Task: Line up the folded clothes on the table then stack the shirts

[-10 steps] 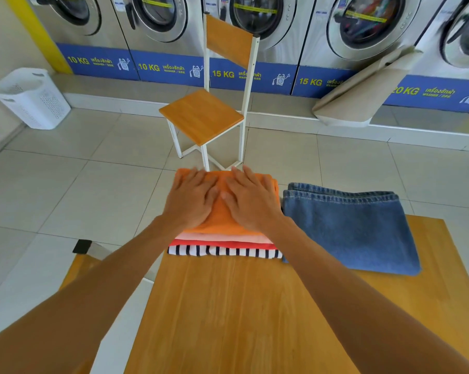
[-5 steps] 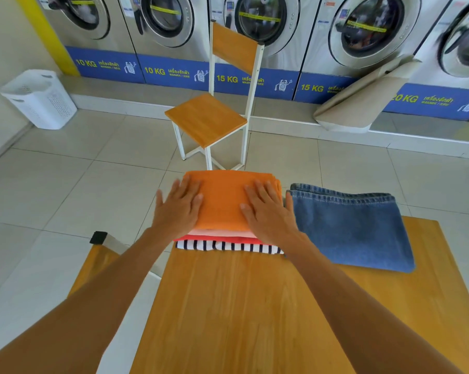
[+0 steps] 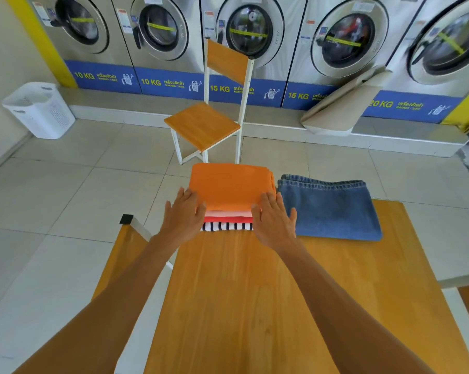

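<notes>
The stack of shirts sits at the far edge of the table, orange shirt uppermost, then a pale pink layer, a red one and a striped shirt at the bottom, each lower fold showing as a narrow band at the near side, so the pile steps back slightly as it rises; the left hand lies flat and open against the stack's left near corner, fingers spread and gripping nothing, while the right hand lies likewise open at the right near corner, its outer fingers reaching onto the folded jeans; placed on both sides like this, the hands seem meant to square the pile and press its edges true rather than lift it; the jeans lie just beside the stack on the right, set in a row with it, which suggests the lining-up is done and the stacking is close to finished; beyond the table stand a wooden chair and a white laundry basket.
</notes>
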